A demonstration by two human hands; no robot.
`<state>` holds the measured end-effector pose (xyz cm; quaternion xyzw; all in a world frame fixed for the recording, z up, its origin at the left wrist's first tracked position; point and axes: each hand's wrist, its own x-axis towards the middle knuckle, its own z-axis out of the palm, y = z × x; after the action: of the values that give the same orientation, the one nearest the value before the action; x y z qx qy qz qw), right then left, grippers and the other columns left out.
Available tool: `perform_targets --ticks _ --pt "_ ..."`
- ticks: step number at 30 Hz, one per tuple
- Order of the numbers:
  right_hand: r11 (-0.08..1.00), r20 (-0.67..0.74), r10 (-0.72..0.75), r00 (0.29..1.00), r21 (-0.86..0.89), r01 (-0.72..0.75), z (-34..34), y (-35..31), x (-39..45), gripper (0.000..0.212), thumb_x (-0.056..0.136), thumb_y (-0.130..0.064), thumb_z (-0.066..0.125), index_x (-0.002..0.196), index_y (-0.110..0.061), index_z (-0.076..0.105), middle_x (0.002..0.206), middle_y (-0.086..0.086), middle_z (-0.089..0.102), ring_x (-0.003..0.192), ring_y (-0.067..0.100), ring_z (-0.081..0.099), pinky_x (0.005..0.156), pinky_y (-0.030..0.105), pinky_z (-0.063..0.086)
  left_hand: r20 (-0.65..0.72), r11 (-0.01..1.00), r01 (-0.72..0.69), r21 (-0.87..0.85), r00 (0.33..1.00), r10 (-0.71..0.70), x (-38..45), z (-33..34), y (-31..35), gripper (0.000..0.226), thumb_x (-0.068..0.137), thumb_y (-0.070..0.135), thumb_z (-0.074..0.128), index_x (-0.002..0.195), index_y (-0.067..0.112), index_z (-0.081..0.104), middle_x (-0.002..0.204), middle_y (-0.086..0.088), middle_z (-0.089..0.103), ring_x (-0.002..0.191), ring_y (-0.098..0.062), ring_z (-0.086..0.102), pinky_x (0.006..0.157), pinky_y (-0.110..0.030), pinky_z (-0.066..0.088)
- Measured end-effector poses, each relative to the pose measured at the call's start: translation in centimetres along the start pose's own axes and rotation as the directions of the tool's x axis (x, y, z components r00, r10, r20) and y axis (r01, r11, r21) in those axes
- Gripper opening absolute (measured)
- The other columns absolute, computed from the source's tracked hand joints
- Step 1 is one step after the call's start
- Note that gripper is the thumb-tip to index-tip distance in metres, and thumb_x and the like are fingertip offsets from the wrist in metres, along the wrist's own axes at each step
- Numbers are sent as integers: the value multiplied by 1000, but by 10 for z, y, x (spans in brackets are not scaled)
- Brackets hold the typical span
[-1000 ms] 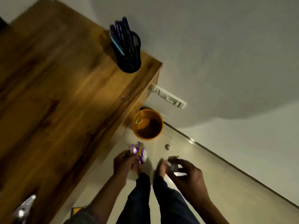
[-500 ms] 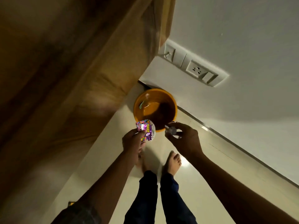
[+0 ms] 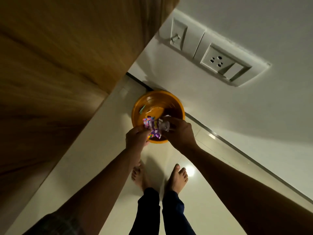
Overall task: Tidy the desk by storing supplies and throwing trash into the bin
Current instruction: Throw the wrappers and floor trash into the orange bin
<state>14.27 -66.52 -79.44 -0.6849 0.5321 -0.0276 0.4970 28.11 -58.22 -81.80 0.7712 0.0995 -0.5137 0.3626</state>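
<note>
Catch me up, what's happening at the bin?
A person stands over the orange bin on the floor beside the desk. The left hand pinches a colourful wrapper, and the right hand holds a crumpled silvery wrapper. Both wrappers are above the bin's opening, not yet dropped.

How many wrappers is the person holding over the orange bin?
2. A colourful purple wrapper is pinched in the left hand, and a silvery crumpled wrapper in the right hand, both above the orange bin. Scraps already inside aren't counted.
</note>
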Motion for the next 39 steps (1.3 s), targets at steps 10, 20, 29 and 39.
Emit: perform_targets --ticks 10,20,29,39 --pt "995 -15 99 995 -29 -100 -11 28 -24 59 81 -35 83 135 -26 62 127 -3 70 113 14 67 86 22 53 15 989 141 -33 990 -141 -42 -13 -18 33 102 12 58 135 13 62 141 -12 62 126 -29 62 101 -45 55" --pt "997 -52 -11 999 78 15 -81 -85 -112 54 80 -37 84 130 -31 63 115 -18 66 103 -5 60 77 5 42 144 998 -59 -14 988 60 -185 -27 19 21 102 24 61 121 28 67 130 -4 69 115 -18 68 99 -40 56" --pt "957 -46 -239 970 159 244 -165 -271 -223 30 79 -38 84 93 -58 67 90 -34 70 89 -18 62 75 24 58 181 955 -225 -191 948 260 -387 -117 107 17 99 21 66 112 14 74 112 -5 78 105 -20 74 69 -15 50" --pt "841 189 -541 820 149 520 -156 -418 -318 29 76 -37 87 100 -44 73 101 -12 76 94 6 71 73 16 56 -170 838 -443 -320 897 409 -528 -248 105 15 93 24 74 105 15 75 102 -6 80 90 -22 78 73 -22 50"
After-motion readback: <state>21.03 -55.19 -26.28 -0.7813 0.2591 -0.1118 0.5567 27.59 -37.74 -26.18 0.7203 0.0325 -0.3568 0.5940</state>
